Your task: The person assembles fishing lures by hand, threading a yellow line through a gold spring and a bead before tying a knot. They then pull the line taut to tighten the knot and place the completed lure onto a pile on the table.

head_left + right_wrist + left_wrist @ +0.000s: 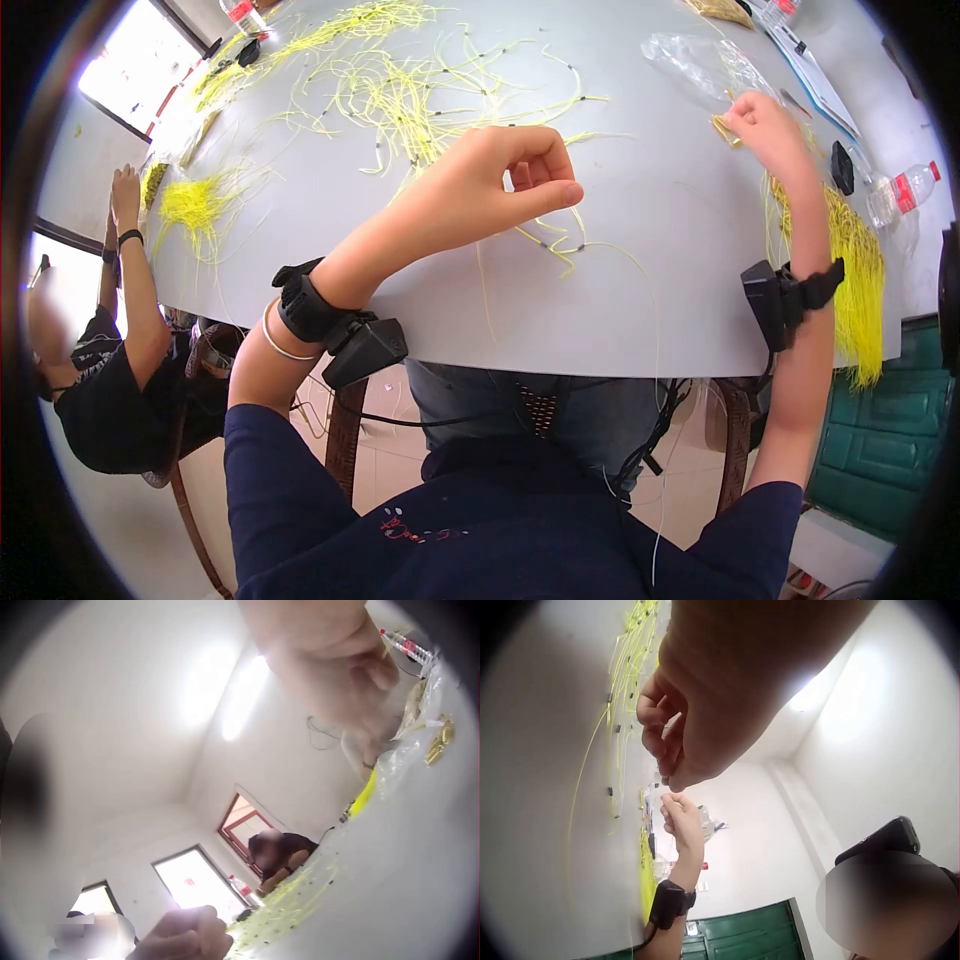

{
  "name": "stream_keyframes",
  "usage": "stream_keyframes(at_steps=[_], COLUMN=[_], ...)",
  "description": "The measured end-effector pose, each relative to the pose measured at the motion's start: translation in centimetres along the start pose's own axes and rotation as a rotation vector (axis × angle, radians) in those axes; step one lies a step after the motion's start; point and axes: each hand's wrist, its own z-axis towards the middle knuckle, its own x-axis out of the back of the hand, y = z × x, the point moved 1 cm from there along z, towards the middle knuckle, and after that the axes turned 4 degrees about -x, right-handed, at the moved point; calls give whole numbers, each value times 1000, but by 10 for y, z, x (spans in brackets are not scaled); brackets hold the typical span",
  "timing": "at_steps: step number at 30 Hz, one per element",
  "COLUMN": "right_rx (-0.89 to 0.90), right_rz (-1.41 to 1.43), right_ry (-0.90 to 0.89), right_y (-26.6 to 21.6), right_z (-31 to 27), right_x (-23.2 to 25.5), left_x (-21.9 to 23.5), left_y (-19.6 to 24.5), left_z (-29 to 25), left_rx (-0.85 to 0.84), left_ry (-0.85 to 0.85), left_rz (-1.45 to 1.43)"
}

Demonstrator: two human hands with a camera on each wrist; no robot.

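In the head view my left hand (490, 185) hangs over the middle of the table (620, 320), fingers curled toward the thumb. The left wrist view shows the left thumb and fingertips close together; I cannot tell whether something small is between them. Beneath and beyond this hand lie loose yellow strands (400, 95) with small dark pieces along them. My right hand (765, 130) is at the right side, fingers curled, fingertips right at small gold-coloured pieces (441, 742). These pieces lie by a clear plastic bag (690, 65). What the right fingertips hold is hidden.
Yellow strand bundles hang over the right table edge (860, 285), and another bundle (200, 205) lies left. A water bottle (905, 193), a black object (842, 168) and a clipboard (815, 85) are at right. Another person (120, 380) sits at left. Cables run beneath the table.
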Motion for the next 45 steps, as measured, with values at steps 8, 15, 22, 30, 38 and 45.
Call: stream_keyframes(at_steps=[8, 15, 22, 30, 38, 45], right_rx=[-30, 265, 267, 146, 244, 261], right_rz=[-134, 626, 859, 906, 1001, 1004], right_ry=[-20, -755, -828, -752, -809, -816], right_y=[-5, -106, -119, -125, -128, -129], right_z=[0, -57, -72, -77, -83, -84], right_x=[-24, -12, -26, -20, -31, -30], left_x=[1, 2, 4, 5, 1, 4], left_y=[2, 4, -2, -12, -10, -7], left_z=[1, 3, 3, 8, 7, 6], left_rx=[38, -53, -93, -7, 9, 45], left_ry=[-22, 146, 19, 247, 228, 219], left_rz=[-5, -88, 20, -237, -307, -278])
